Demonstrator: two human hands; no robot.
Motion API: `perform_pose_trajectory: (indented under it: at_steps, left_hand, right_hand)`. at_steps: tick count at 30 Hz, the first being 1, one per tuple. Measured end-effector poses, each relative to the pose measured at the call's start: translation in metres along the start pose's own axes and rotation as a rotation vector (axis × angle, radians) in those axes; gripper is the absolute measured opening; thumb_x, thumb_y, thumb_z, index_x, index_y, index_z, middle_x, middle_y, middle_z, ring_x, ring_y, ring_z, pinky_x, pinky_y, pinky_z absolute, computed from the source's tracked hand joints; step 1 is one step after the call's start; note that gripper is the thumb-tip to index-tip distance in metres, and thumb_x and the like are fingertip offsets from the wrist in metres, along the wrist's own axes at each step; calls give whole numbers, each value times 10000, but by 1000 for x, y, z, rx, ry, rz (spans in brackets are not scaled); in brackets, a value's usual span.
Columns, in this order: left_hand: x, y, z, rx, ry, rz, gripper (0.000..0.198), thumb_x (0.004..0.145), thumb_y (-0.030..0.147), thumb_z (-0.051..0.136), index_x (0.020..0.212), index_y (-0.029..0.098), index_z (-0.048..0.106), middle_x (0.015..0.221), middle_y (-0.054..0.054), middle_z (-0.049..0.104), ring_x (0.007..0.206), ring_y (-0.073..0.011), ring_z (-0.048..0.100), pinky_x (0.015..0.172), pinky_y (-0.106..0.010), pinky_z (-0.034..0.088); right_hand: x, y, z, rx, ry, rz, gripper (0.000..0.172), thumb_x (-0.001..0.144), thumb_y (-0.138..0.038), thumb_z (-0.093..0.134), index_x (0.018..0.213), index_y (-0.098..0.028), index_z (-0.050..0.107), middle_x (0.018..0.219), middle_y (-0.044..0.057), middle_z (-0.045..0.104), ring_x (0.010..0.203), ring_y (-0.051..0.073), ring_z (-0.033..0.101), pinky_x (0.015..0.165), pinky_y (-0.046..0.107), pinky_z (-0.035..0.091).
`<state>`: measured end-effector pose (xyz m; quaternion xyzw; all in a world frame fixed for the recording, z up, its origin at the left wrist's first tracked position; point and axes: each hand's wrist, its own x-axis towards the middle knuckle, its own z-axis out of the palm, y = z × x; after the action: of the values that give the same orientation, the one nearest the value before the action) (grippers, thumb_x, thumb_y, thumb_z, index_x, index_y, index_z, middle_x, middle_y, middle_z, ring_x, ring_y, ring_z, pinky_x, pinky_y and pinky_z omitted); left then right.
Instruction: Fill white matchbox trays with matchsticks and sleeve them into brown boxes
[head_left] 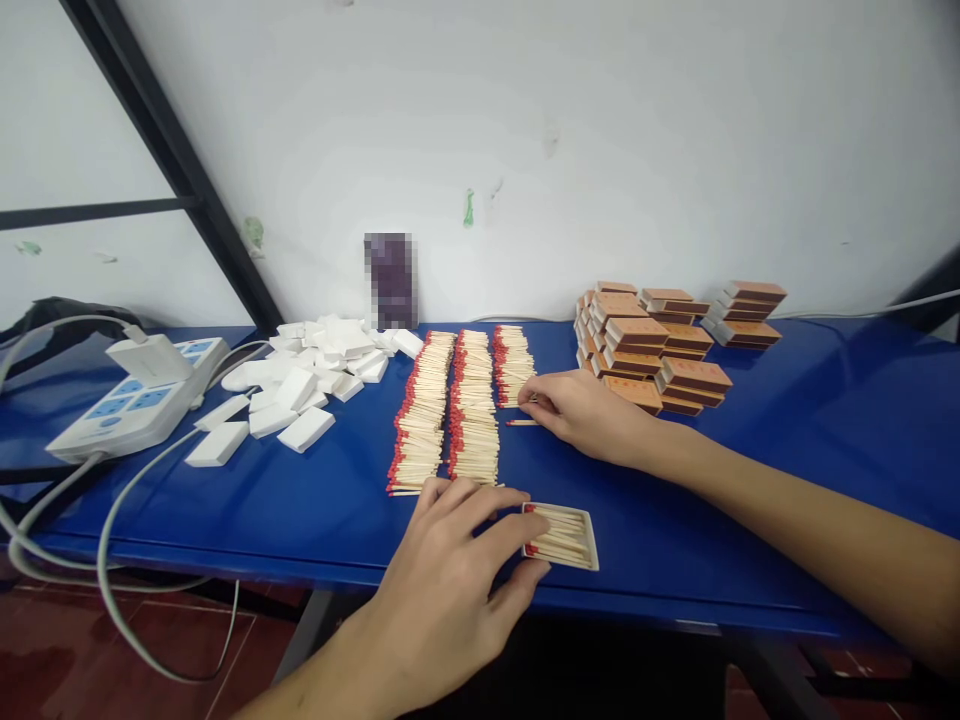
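My left hand [461, 560] grips a small white matchbox tray [592, 545] near the table's front edge, thumb and fingers on its left end. Inside it lie red-headed matches [562, 537], with one fingertip resting on them. My right hand [577, 410] is closed in a pinch at the near right end of the shortest row of matches [514, 365]. Match ends seem to show between its fingertips, partly hidden. A single match [521, 422] lies just below those fingers. Two longer match rows, the middle one [474, 410] and the left one [424, 410], lie alongside.
Orange-brown matchboxes [637, 335] stand stacked at the back right. White empty-looking box pieces [307, 428] are heaped at the left. Farther left sits a power strip [120, 410] with a plugged-in charger [150, 360] and cables. A blurred dark rectangle [393, 280] leans on the wall.
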<state>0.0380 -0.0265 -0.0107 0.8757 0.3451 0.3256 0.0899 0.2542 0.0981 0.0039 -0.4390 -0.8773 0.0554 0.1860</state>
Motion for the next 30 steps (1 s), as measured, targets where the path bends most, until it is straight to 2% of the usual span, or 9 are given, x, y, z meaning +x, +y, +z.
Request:
perform_pose_trajectory:
  at_steps: [12, 21, 30]
  left_hand:
    - [1, 0, -1, 7, 2, 5, 163, 933, 173, 654, 1085, 231, 667, 1151, -13, 707, 1000, -216, 626, 873, -393, 406]
    - [0, 1, -1, -7, 5, 3, 168, 933, 167, 656, 1087, 233, 666, 1151, -4, 704, 1015, -204, 623, 888, -389, 401]
    - [1, 0, -1, -5, 5, 3, 161, 939, 175, 654, 1089, 232, 668, 1155, -4, 705, 1012, -201, 621, 880, -384, 397]
  right_hand:
    - [1, 3, 0, 9, 10, 16, 224, 911, -197, 517, 892, -182, 740, 736, 43, 715, 641, 168, 588, 629, 278, 384]
    - [1, -1, -6, 29, -46, 105, 158, 885, -175, 542, 800, -180, 675, 635, -2, 627, 547, 134, 501, 584, 267, 344]
    - [-6, -4, -14, 131, -93, 97, 148, 868, -221, 561, 764, -193, 662, 576, -30, 595, 528, 132, 516, 584, 273, 361]
